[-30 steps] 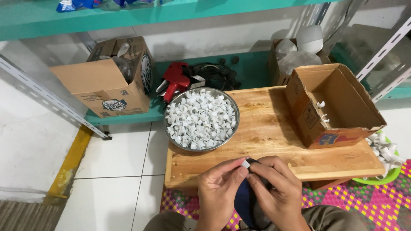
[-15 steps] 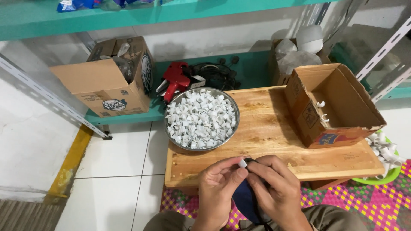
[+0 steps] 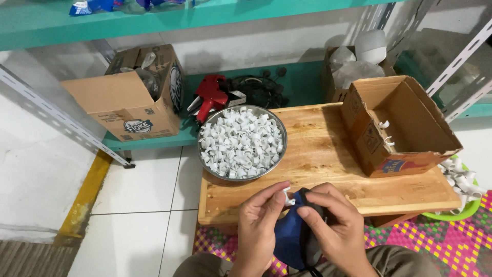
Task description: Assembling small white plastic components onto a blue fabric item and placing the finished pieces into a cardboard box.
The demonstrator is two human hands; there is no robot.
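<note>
Pinching sm. white clip (image 3: 288,196), blue cloth (image 3: 289,236)

We're seeing bright, even overhead lighting, colours reading clean. Soft shadows falling under teal shelf (image 3: 205,13) and inside open cardboard box (image 3: 405,125). Mild glare showing on metal bowl (image 3: 242,142) rim. Focus holding sharp mid-frame; wide-lens bending shelf uprights at edges. Hands staying crisp, no motion blur.
</note>
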